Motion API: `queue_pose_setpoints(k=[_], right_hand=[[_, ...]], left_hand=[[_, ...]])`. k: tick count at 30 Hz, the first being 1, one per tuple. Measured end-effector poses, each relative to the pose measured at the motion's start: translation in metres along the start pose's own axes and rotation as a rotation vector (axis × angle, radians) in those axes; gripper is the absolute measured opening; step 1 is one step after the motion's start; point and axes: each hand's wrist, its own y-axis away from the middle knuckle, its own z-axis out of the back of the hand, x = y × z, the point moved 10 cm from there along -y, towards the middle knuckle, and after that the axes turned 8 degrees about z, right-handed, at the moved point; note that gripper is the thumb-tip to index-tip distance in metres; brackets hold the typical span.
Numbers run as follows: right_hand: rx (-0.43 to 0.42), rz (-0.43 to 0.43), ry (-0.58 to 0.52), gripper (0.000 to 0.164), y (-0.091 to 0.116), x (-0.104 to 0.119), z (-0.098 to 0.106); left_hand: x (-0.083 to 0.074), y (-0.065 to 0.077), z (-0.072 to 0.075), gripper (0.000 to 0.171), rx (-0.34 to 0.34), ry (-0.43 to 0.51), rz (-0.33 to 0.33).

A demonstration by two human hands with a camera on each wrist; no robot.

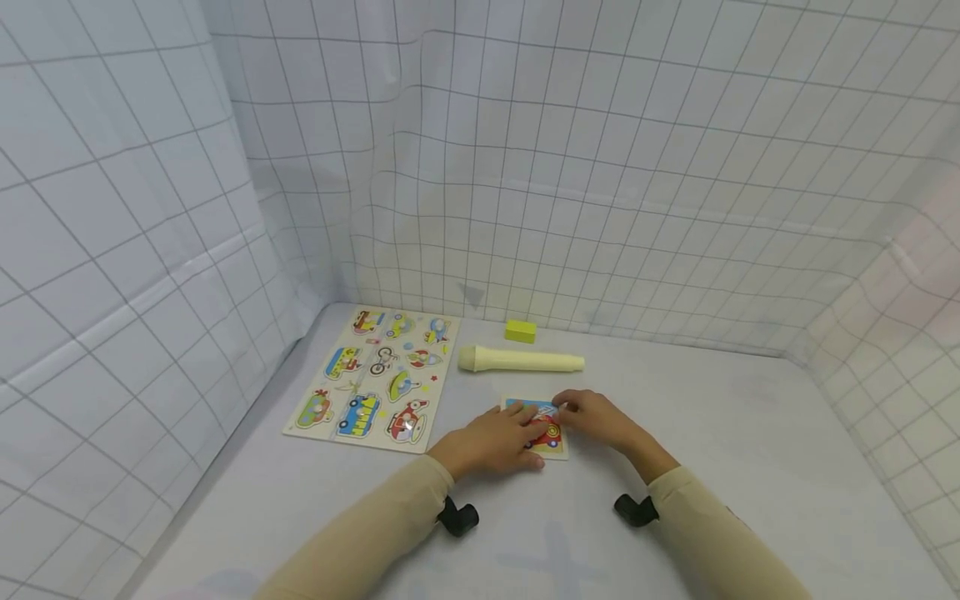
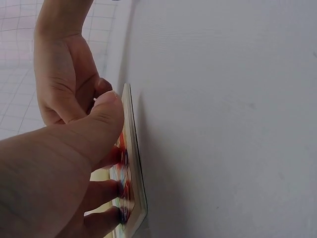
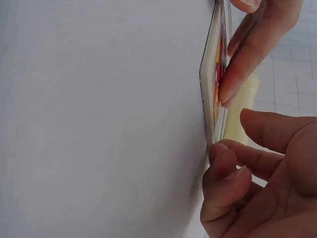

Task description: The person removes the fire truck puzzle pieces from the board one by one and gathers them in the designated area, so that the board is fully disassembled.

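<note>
A small square picture puzzle (image 1: 557, 453) with a red vehicle on a blue and yellow ground lies flat on the table. Across its left part my left hand (image 1: 491, 440) rests with fingers spread, the fingertips pressing on the picture. In the left wrist view, the left thumb (image 2: 106, 106) reaches over the puzzle's near edge. My right hand (image 1: 595, 417) is at the upper right corner. Its fingers (image 3: 228, 168) are loosely bent, with the index fingertip right at the board's edge and the thumb standing apart. Part of the picture is hidden under the left hand.
To the left lies a large peg puzzle board (image 1: 365, 382) with vehicle pieces. Beyond the small puzzle is a pale yellow toy microphone (image 1: 525, 361), with a yellow block (image 1: 521, 331) behind it. Gridded white curtains (image 1: 562, 167) enclose the back and sides of the table.
</note>
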Motion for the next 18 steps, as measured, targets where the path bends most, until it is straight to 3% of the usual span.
queue_pose_setpoints(k=[9,14,18], right_hand=[[-0.007,-0.074,-0.111,0.034,0.000,-0.009,0.002],[0.021,-0.073,-0.212,0.035,-0.002,-0.009,-0.001],[-0.006,-0.129,-0.331,0.033,-0.004,-0.019,-0.002]], left_hand=[[-0.001,-0.002,-0.002,0.066,0.002,-0.003,-0.007],[0.000,-0.001,-0.002,0.067,-0.002,-0.002,0.003],[0.002,-0.001,-0.003,0.068,-0.008,0.001,0.005]])
